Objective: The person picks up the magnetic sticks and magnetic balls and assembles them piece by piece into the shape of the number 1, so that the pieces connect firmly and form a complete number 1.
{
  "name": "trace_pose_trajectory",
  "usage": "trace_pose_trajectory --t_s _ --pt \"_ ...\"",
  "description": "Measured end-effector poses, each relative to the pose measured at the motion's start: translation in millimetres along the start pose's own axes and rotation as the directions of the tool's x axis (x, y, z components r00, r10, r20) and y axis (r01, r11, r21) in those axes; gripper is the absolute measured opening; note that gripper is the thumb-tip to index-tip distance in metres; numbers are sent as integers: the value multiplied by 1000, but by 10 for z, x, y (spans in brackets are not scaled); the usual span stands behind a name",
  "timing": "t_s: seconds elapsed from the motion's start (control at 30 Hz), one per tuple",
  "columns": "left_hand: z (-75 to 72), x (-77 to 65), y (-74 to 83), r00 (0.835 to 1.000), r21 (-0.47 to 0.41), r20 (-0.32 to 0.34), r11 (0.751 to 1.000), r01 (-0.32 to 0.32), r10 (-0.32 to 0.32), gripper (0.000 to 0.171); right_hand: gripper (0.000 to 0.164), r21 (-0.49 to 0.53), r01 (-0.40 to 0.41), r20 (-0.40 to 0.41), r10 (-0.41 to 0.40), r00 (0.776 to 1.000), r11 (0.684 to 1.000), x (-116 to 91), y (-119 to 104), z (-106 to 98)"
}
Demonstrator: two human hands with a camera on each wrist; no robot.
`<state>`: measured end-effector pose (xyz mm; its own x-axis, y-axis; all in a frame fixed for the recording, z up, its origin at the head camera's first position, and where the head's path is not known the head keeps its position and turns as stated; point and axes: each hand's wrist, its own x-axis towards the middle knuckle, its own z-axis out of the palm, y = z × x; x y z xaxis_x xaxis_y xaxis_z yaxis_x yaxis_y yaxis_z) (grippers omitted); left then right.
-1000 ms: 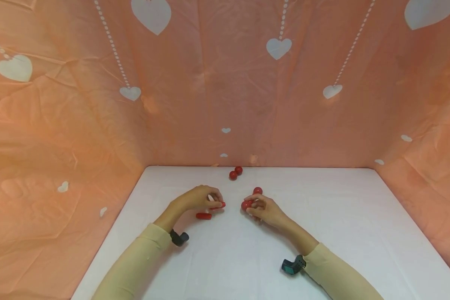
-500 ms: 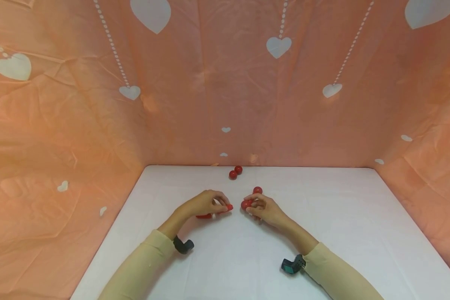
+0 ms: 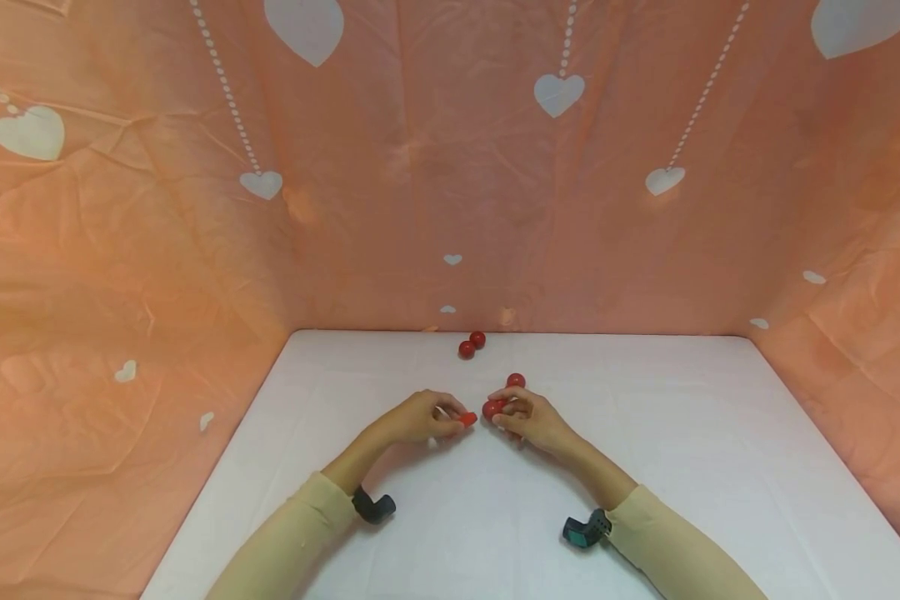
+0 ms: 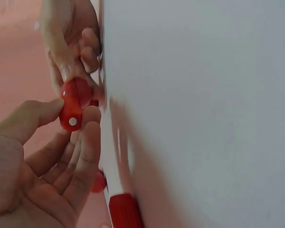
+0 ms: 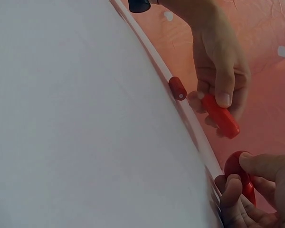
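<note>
My left hand (image 3: 425, 417) pinches a short red rod (image 3: 468, 419) between thumb and fingers. In the left wrist view this rod's near end shows a round silvery dot. My right hand (image 3: 536, 425) holds a red ball (image 3: 492, 410) by thumb and fingertips, and the rod points toward it across a small gap. Behind that ball, a further red piece (image 5: 250, 191) shows among the right fingers in the right wrist view. Just beyond the right fingers is another red ball (image 3: 516, 380). A second red rod (image 5: 177, 89) lies on the table, hidden by the left arm in the head view.
Two red balls (image 3: 472, 345) sit close together near the back edge of the white table (image 3: 645, 417). Orange cloth (image 3: 390, 208) printed with white hearts surrounds the table at the back and sides. A dark wrist camera (image 3: 587, 530) is strapped to each arm.
My left hand has carried its red rod rightward and slightly nearer the body, close to the ball in the right hand. The right hand stays in place.
</note>
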<state>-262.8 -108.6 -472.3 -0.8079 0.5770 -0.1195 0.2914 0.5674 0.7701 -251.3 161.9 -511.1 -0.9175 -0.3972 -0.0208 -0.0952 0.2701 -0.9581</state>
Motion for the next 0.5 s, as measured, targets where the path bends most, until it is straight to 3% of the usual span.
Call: trace_pose_trajectory --t_s 0.5 --pt "271 -17 62 997 -83 -16 994 72 -73 20 35 17 13 -10 -13 1000 1000 -7 16 5"
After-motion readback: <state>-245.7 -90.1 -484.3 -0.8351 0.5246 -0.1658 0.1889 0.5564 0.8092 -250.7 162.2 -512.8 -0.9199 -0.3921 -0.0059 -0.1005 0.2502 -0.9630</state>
